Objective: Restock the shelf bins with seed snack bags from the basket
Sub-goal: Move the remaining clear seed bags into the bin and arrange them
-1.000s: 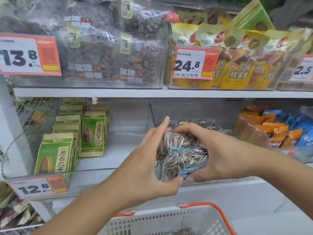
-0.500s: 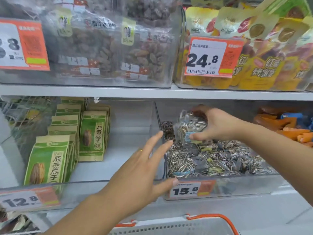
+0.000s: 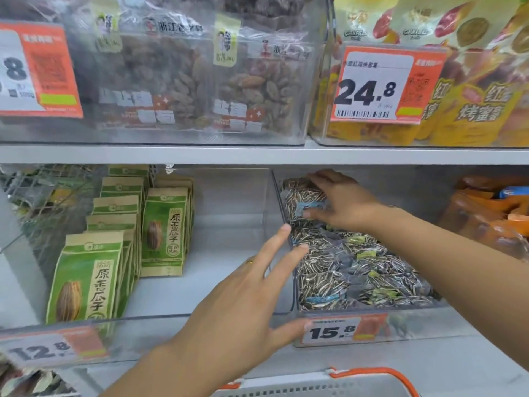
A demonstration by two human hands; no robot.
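A clear shelf bin (image 3: pixel 372 306) marked 15.8 holds several clear bags of striped sunflower seeds. My right hand (image 3: pixel 343 200) reaches deep into the bin's back left corner and grips one seed bag (image 3: pixel 300 196) with a blue label, standing it against the rear wall. My left hand (image 3: pixel 246 299) hovers in front with fingers spread; its fingertips touch the bin's left wall and its thumb rests by the price tag. It holds nothing. The white basket (image 3: pixel 315 386) with an orange handle shows at the bottom edge.
Left of the seed bin, a clear bin (image 3: pixel 217 313) holds two rows of green seed bags (image 3: pixel 86 276) with bare floor on its right side. Orange and blue snack packs (image 3: pixel 492 213) lie to the right. Bins of nuts (image 3: pixel 183 81) and yellow bags (image 3: pixel 472 104) fill the upper shelf.
My right hand carried the seed bag from in front of the shelf into the bin and pushed it to the back. My left hand let go of the bag and stayed in front, open.
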